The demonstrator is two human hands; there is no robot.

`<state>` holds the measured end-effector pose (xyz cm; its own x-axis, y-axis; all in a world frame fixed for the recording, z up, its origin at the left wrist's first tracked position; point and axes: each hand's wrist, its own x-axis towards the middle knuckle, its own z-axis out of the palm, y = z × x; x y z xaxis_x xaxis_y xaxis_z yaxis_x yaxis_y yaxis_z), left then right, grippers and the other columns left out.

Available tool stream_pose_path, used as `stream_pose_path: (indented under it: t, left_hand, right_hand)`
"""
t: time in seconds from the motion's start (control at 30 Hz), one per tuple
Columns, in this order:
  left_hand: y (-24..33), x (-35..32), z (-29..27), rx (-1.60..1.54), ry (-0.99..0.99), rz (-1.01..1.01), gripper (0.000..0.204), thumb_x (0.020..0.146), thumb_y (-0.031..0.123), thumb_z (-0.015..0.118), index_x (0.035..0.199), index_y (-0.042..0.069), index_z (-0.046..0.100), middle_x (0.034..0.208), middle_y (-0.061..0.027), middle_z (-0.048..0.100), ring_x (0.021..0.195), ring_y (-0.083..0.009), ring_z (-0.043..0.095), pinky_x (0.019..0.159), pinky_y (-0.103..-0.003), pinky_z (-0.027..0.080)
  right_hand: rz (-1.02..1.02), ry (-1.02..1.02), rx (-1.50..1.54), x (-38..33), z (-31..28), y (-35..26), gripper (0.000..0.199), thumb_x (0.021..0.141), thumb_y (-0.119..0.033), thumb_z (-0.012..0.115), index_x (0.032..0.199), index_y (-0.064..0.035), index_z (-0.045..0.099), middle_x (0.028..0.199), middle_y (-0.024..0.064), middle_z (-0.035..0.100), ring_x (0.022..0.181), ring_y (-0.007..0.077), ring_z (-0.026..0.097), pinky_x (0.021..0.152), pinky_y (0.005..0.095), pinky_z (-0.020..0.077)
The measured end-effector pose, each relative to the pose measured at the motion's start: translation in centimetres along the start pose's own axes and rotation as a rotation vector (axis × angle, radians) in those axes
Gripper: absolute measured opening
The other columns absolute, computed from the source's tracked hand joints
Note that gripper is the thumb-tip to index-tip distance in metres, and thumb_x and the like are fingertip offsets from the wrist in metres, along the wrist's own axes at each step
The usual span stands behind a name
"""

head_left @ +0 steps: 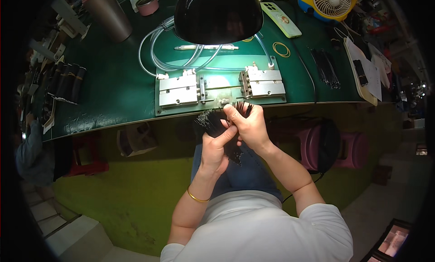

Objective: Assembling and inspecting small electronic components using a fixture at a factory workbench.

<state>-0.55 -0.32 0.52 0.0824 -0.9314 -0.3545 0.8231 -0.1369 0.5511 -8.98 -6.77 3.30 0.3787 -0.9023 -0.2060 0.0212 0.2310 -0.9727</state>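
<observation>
My left hand (215,149) is closed round a bundle of thin black wires (209,121), whose cut ends fan out on its left side and hang below the palm. My right hand (252,127) pinches several of the same wires, with the thumb across them and their tips sticking up over the fingers. Both hands meet just in front of the table's near edge. Right behind them, two silver pneumatic clamps, a left clamp (177,91) and a right clamp (266,83), face each other on a pale plate (222,62).
A black lamp shade (219,17) hangs over the green table (113,90). Transparent air hoses (156,49) loop behind the clamps. Black wire bundles lie at the left (68,83) and right (325,68). A phone (281,19), tumbler (107,14) and fan (332,4) stand farther back.
</observation>
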Motion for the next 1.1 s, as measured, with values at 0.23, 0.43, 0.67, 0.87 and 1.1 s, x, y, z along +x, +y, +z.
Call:
stream_pose_path:
  t: [0.23, 0.43, 0.67, 0.87, 1.1]
  left_hand:
    - [-0.3, -0.4, 0.0, -0.01, 0.003, 0.04, 0.009, 0.077, 0.001, 0.059, 0.08, 0.005, 0.051, 0.073, -0.0057, 0.055, 0.061, -0.0144, 0.055, 0.055, -0.024, 0.045]
    - [-0.4, -0.2, 0.0, -0.008, 0.003, 0.034, 0.01, 0.078, 0.001, 0.059, 0.08, 0.005, 0.05, 0.073, -0.0062, 0.055, 0.061, -0.0144, 0.055, 0.055, -0.024, 0.046]
    - [-0.3, -0.1, 0.2, 0.025, 0.001, 0.051, 0.008, 0.079, 0.002, 0.057, 0.079, 0.004, 0.05, 0.072, -0.0069, 0.055, 0.061, -0.0147, 0.055, 0.054, -0.025, 0.047]
    - [0.6, -0.6, 0.5, -0.05, -0.036, 0.026, 0.006, 0.08, 0.004, 0.055, 0.082, 0.001, 0.05, 0.073, -0.0088, 0.056, 0.061, -0.0172, 0.056, 0.056, -0.028, 0.049]
    - [1.1, -1.1, -0.3, 0.028, -0.02, 0.022, 0.016, 0.079, 0.002, 0.054, 0.093, -0.004, 0.053, 0.078, -0.0119, 0.058, 0.063, -0.0207, 0.058, 0.06, -0.032, 0.05]
  right_hand:
    - [-0.036, 0.001, -0.005, -0.4, 0.3, -0.5, 0.02, 0.082, -0.017, 0.056, 0.076, 0.0007, 0.063, 0.052, 0.0012, 0.053, 0.039, 0.0034, 0.045, 0.031, 0.0179, 0.0313]
    - [0.01, 0.023, -0.034, 0.1, 0.3, -0.2, 0.021, 0.082, -0.017, 0.055, 0.076, 0.0013, 0.063, 0.05, 0.0004, 0.052, 0.037, 0.0028, 0.041, 0.031, 0.0183, 0.0304]
    - [0.032, 0.027, 0.006, 0.3, 0.2, -0.3, 0.02, 0.082, -0.015, 0.054, 0.073, 0.0014, 0.062, 0.049, 0.001, 0.052, 0.034, 0.0031, 0.041, 0.029, 0.0183, 0.0298]
    - [0.064, 0.034, 0.012, 0.2, 0.3, -0.8, 0.021, 0.081, -0.015, 0.054, 0.068, 0.0005, 0.059, 0.049, 0.0015, 0.052, 0.033, 0.0038, 0.041, 0.028, 0.0184, 0.0297]
    - [-0.011, 0.007, -0.045, -0.4, 0.0, -0.1, 0.021, 0.08, -0.015, 0.057, 0.066, 0.0003, 0.058, 0.05, 0.0013, 0.052, 0.034, 0.0039, 0.042, 0.028, 0.0191, 0.0315]
